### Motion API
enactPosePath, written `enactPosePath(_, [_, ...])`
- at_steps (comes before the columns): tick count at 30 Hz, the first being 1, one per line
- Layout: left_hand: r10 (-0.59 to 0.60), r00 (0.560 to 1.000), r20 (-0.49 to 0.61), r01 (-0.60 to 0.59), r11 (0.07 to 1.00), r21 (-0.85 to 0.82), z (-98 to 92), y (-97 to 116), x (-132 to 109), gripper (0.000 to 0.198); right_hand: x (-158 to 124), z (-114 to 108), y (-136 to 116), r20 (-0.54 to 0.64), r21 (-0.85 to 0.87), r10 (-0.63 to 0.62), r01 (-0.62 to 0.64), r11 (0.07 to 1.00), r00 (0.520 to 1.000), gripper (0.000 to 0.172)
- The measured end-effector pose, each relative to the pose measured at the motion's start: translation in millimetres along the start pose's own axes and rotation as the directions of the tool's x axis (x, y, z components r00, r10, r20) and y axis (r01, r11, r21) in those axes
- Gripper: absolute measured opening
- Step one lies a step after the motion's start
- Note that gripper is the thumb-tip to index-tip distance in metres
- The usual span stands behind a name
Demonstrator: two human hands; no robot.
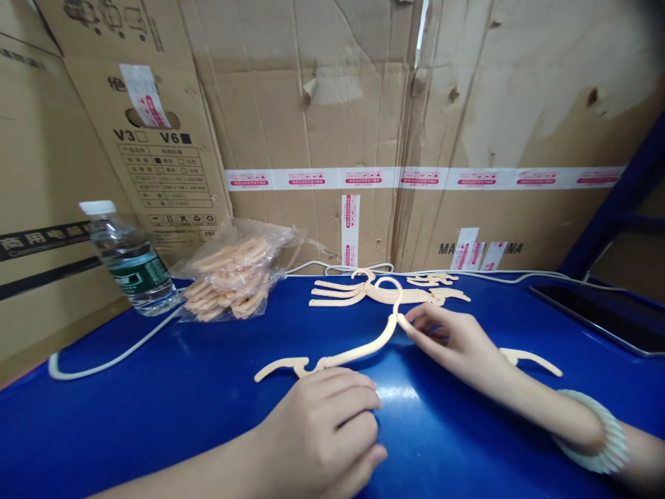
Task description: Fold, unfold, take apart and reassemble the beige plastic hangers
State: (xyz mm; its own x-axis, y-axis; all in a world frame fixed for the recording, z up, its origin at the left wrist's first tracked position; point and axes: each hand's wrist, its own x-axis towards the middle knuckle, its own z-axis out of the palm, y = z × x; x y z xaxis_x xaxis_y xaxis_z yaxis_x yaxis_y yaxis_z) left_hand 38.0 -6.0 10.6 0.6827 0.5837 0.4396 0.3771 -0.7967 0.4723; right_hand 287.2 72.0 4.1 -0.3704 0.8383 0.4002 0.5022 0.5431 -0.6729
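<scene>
A cream plastic folding clothes hanger lies spread on the blue table, with its hook pointing to the back. My right hand has its thumb and forefinger pinched on the hanger just right of the hook's base; hand and forearm cover most of that arm, whose curved tip shows beyond the wrist. In front of the hanger's left arm, my left hand is loosely curled with nothing visible in it. Its knuckles hide a bit of that arm's lower edge, and I cannot tell whether they touch.
More cream hanger pieces lie behind the hanger. To the left are a clear bag of similar pieces and a water bottle. A white cable runs along the table. A dark flat device lies right; cardboard stands behind.
</scene>
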Motion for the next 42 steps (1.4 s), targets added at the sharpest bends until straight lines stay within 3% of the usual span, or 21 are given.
enactPosePath(2, [0.131, 0.991, -0.011, -0.128, 0.977, 0.168, 3.0, -1.5, -1.9, 0.023, -1.3, 7.2, -0.4, 0.073, -0.010, 0.008, -0.007, 1.000, 0.997, 0.020])
enactPosePath(3, [0.137, 0.991, 0.002, -0.133, 0.959, 0.250, 4.1, -2.9, -2.6, 0.026, -1.6, 10.0, -0.8, 0.082, -0.031, 0.006, -0.003, 1.000, 0.997, 0.021])
enactPosePath(7, [-0.031, 0.997, 0.067, 0.001, 0.917, 0.400, 4.3, -6.2, -3.9, 0.032, 0.2, 11.5, -0.8, 0.064, -0.188, -0.051, 0.063, 0.980, 0.997, 0.019])
enactPosePath(11, [-0.088, 0.993, 0.077, 0.046, 0.901, 0.431, 2.2, -5.5, -3.6, 0.033, 4.8, -7.9, -0.7, 0.215, -0.253, -0.032, 0.088, 0.963, 0.976, 0.016])
enactPosePath(16, [-0.142, 0.985, 0.100, 0.082, 0.888, 0.453, 3.3, -10.7, -6.0, 0.039, 9.2, -50.5, -2.8, 0.407, -0.461, 0.159, 0.052, 0.886, 0.899, 0.021])
enactPosePath(19, [-0.164, 0.982, 0.089, 0.105, 0.881, 0.461, 4.5, -15.4, -7.1, 0.039, 11.3, -67.5, -1.2, 0.414, -0.566, 0.316, -0.031, 0.824, 0.854, 0.012])
enactPosePath(23, [-0.207, 0.978, 0.023, 0.175, 0.877, 0.448, 4.0, -19.1, -5.8, 0.037, 16.4, -73.8, 4.7, 0.426, -0.521, 0.367, -0.107, 0.847, 0.827, 0.007])
enactPosePath(28, [-0.228, 0.974, -0.014, 0.215, 0.893, 0.396, 0.6, -23.4, -3.2, 0.034, 22.9, -74.5, 14.5, 0.399, -0.501, 0.346, -0.114, 0.858, 0.849, 0.004])
enactPosePath(34, [-0.265, 0.964, 0.024, 0.241, 0.907, 0.346, -2.3, -24.8, -0.9, 0.031, 24.9, -73.8, 26.9, 0.325, -0.499, 0.300, -0.107, 0.860, 0.897, 0.003])
enactPosePath(42, [-0.296, 0.948, 0.117, 0.241, 0.908, 0.343, -9.3, -28.2, 3.8, 0.038, 24.7, -69.0, 35.3, 0.292, -0.484, 0.260, -0.092, 0.870, 0.920, 0.004])
